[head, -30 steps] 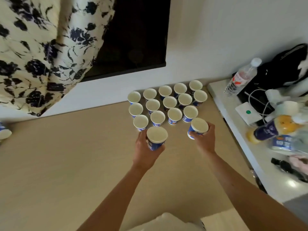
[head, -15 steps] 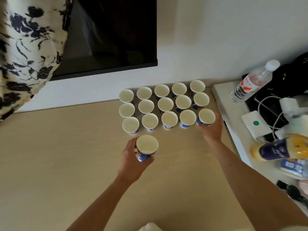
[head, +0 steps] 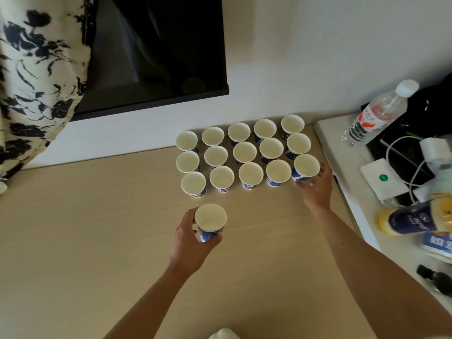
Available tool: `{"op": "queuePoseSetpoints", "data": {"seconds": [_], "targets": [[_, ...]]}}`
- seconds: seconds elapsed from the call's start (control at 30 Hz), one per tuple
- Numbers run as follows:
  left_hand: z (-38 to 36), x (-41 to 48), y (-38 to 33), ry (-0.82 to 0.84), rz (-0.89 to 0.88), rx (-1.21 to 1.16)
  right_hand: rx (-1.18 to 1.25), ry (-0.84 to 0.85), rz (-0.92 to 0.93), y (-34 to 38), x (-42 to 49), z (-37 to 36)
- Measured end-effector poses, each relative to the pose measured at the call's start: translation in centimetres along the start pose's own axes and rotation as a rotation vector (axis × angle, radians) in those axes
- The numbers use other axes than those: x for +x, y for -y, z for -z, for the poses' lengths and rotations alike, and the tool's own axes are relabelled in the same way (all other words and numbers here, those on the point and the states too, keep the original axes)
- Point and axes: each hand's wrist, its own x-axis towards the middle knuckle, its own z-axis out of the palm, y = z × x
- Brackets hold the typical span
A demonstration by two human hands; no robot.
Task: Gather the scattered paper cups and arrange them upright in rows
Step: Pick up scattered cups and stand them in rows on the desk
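The person is in the middle of filling the rows. Fifteen paper cups stand upright on the wooden surface [head: 97,241], near the wall, in three rows of five. The cup at the right end of the front row [head: 306,166] is under the right hand [head: 315,187]: its fingers [head: 325,170] are curled around the lower part of this cup, and I judge that the hand is just setting it down in its place, because the cup is already in line with its neighbours. I cannot tell if the grip is already loosened.

The left hand [head: 188,243] holds one more cup [head: 210,222], the sixteenth, with the fingers closed around its blue side. This cup is upright, its open mouth up, and it is apart from the block, in front of the left end of the front row.

The next move, as I judge it, is to let go of the right cup without pushing the one beside it, and then to put the left cup on the surface as the first of a fourth row, just in front of the leftmost cup [head: 193,183]. The cups are light and stand close together, so a careless touch could knock one over.

At the far left edge a small part of something white [head: 2,188] shows; it may be another cup, but I cannot tell.
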Motion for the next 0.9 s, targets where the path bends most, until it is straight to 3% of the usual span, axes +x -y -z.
{"op": "queuePoseSetpoints", "data": {"seconds": [0.27,0.7,0.9], "targets": [[0.2,1.7,2.0,-0.136,0.125,-0.075,-0.011,-0.178,0.01,-3.7,-9.5,-1.1],[-1.6,3.6,5.4,-0.19,0.216,-0.052,-0.01,0.3,0.17,0.3,-20.5,-9.2],[-2.3,4.1,6.0,-0.194,0.218,-0.046,-0.027,0.376,0.192,1.0,-20.3,-10.2]]}}
